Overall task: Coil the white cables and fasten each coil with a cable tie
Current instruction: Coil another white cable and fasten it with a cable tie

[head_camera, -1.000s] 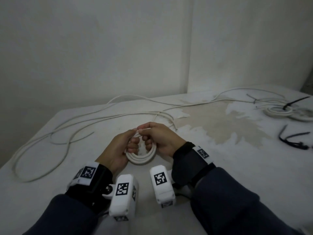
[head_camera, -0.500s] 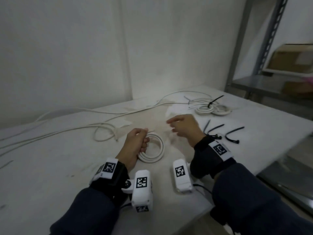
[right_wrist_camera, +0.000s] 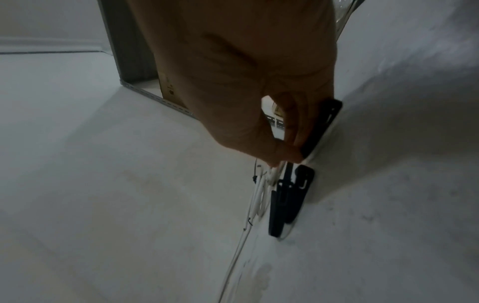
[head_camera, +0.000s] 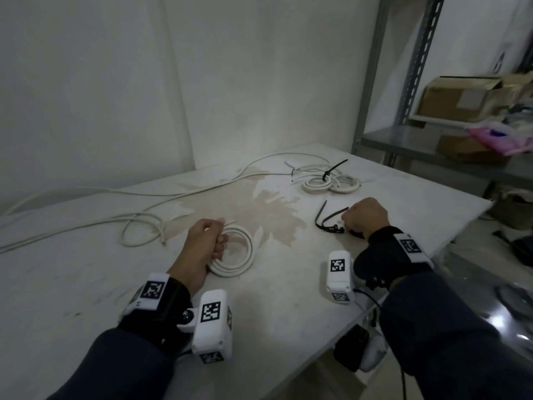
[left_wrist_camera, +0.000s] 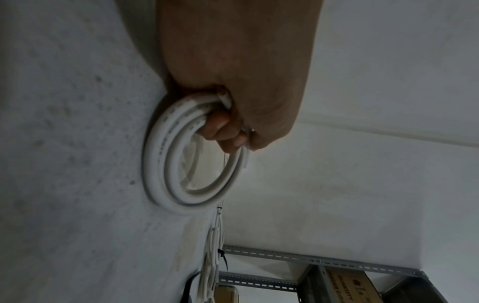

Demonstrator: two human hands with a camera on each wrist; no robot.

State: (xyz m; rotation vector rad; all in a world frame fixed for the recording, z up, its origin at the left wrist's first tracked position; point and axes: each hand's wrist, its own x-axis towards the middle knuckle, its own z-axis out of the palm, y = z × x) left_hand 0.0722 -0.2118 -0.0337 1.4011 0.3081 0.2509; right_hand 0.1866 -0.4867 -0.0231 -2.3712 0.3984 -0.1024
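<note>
A small white cable coil (head_camera: 240,252) lies on the white table (head_camera: 288,298). My left hand (head_camera: 219,241) grips its near-left side, fingers curled through the loop. The left wrist view shows those fingers (left_wrist_camera: 223,131) wrapped round the coil (left_wrist_camera: 166,164), which rests against the tabletop. My right hand (head_camera: 346,222) is down on a small bunch of black cable ties (head_camera: 326,219) at the right. In the right wrist view its thumb and forefinger (right_wrist_camera: 290,151) pinch one black tie (right_wrist_camera: 321,127), while other ties (right_wrist_camera: 287,201) lie flat beyond it.
Two coils (head_camera: 331,183) fastened with a black tie lie at the back right. Loose white cables (head_camera: 138,226) trail across the table's left side. A grey metal shelf (head_camera: 403,140) with cardboard boxes stands on the right, past the table's edge (head_camera: 450,235).
My right hand has let go of the coil and moved right to the black cable ties. My left hand keeps the coil and has set it on the table. The view swung right.
</note>
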